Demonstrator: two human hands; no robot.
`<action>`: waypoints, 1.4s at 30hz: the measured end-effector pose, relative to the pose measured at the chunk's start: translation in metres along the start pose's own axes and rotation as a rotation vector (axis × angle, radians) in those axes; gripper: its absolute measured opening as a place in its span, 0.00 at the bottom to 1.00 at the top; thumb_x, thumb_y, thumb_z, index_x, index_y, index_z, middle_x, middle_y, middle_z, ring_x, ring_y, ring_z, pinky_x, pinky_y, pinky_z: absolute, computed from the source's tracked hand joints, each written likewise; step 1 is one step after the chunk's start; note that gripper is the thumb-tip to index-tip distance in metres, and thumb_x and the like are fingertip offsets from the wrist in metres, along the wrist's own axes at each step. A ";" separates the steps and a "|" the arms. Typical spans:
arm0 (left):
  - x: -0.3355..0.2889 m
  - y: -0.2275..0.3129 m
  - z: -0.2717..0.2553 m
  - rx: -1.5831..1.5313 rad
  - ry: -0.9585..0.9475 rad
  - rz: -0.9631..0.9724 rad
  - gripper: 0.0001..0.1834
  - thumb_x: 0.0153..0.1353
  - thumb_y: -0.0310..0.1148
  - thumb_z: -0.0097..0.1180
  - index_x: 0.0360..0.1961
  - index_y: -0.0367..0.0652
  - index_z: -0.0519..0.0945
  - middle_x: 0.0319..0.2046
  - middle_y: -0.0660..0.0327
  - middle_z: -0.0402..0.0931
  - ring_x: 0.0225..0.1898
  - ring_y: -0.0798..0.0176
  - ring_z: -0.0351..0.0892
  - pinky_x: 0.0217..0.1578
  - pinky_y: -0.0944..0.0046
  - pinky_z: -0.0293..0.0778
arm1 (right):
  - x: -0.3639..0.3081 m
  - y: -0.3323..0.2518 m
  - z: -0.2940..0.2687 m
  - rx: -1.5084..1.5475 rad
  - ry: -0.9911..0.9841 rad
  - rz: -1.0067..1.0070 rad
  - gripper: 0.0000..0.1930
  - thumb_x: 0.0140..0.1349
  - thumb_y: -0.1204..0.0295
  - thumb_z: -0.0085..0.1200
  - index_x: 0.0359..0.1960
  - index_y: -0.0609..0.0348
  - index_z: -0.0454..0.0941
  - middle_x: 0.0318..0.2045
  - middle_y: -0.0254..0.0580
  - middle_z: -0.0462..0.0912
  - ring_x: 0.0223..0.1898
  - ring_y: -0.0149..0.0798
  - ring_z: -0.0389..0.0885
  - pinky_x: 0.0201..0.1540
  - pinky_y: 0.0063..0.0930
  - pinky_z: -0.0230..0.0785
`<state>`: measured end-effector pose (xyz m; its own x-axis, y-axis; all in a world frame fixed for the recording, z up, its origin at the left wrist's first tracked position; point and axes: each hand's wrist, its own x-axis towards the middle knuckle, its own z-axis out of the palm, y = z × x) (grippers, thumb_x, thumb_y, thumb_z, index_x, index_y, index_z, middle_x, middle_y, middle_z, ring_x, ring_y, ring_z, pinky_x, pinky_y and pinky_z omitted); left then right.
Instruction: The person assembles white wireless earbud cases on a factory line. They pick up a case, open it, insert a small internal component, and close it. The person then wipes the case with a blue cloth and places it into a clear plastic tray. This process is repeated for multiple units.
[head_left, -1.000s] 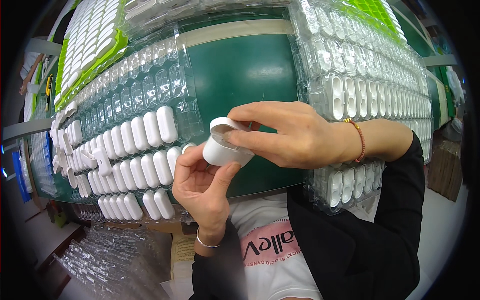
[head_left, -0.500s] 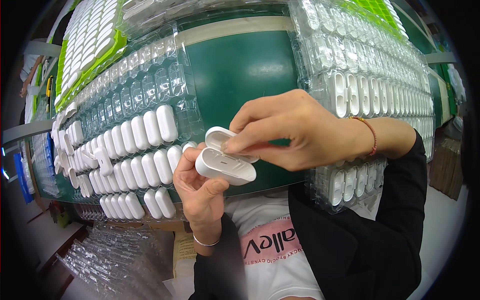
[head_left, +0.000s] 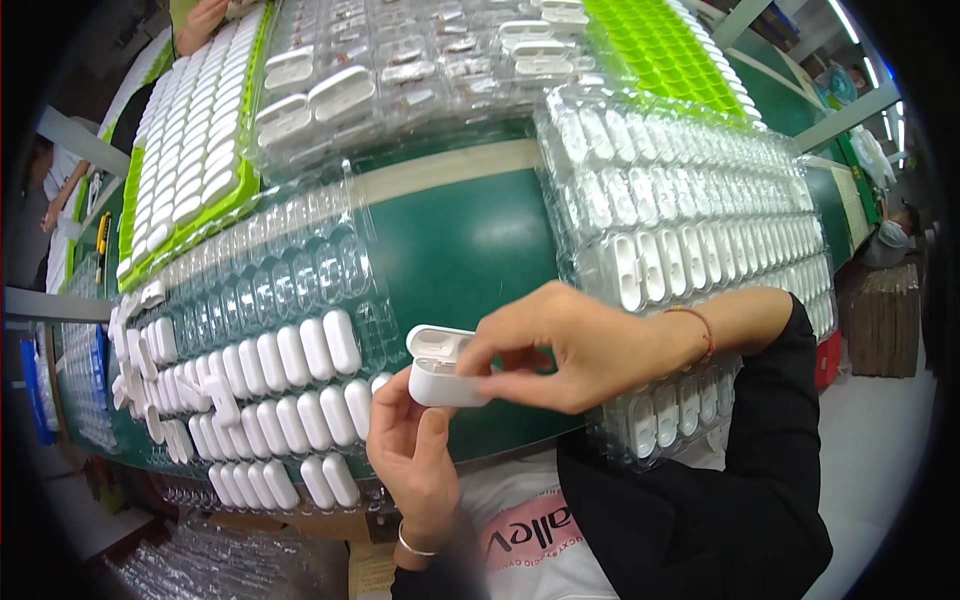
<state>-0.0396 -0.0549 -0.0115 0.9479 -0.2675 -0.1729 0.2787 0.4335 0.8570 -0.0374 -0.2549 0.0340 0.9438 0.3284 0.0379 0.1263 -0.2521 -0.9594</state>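
Note:
A white earbud charging case (head_left: 447,388) with its lid tipped back is over the green table, near its front edge. My left hand (head_left: 415,455) grips it from the left and below, thumb in front. My right hand (head_left: 575,345) comes from the right, its bent fingers at the case's right end and lid. The fingertips are slightly blurred, and anything small between them is hidden. To the left, a clear plastic tray (head_left: 335,215) holds rows of closed white cases (head_left: 285,355). On the right, another clear tray (head_left: 590,275) holds white hollow case inserts (head_left: 672,262).
Further back stand a bright green tray (head_left: 250,150) of white pieces, clear trays with open cases (head_left: 340,95), and a second green tray (head_left: 650,50). Another person's hand (head_left: 207,15) shows at the top left. Clear plastic trays (head_left: 220,560) are piled below the table.
The view has tilted up, showing more of the far table. The case has turned to a more level pose in my left hand. My right fingers have shifted from its opening toward its right end.

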 end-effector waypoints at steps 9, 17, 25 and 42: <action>-0.007 0.012 -0.013 0.319 -0.044 0.182 0.16 0.60 0.17 0.49 0.50 0.32 0.71 0.48 0.52 0.69 0.48 0.60 0.72 0.43 0.61 0.78 | 0.023 0.050 -0.215 -0.985 0.738 -0.066 0.06 0.58 0.76 0.58 0.36 0.60 0.83 0.31 0.36 0.85 0.28 0.26 0.77 0.29 0.20 0.67; -0.003 0.012 -0.015 0.370 0.022 0.185 0.14 0.60 0.16 0.49 0.48 0.32 0.72 0.45 0.55 0.71 0.44 0.65 0.72 0.36 0.67 0.74 | 0.037 0.104 -0.280 -1.176 0.671 0.031 0.06 0.53 0.79 0.55 0.33 0.63 0.82 0.32 0.47 0.83 0.33 0.48 0.81 0.38 0.34 0.72; 0.015 0.060 -0.070 1.267 0.476 0.644 0.08 0.58 0.15 0.55 0.38 0.35 0.79 0.34 0.59 0.78 0.29 0.68 0.72 0.28 0.69 0.68 | 0.003 0.093 -0.261 -1.200 0.680 -0.070 0.09 0.59 0.75 0.56 0.41 0.60 0.81 0.40 0.43 0.83 0.31 0.42 0.79 0.37 0.30 0.71; 0.080 0.056 -0.042 1.770 -0.060 0.391 0.20 0.53 0.24 0.60 0.49 0.38 0.76 0.37 0.55 0.78 0.37 0.54 0.77 0.36 0.59 0.73 | -0.159 0.054 -0.209 -1.254 0.909 0.306 0.06 0.58 0.72 0.57 0.36 0.56 0.83 0.31 0.45 0.83 0.29 0.45 0.80 0.34 0.34 0.72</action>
<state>0.0584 -0.0158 0.0023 0.8937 -0.4309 0.1248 -0.4481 -0.8445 0.2933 -0.1172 -0.5109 0.0341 0.7822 -0.3918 0.4845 -0.3684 -0.9179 -0.1474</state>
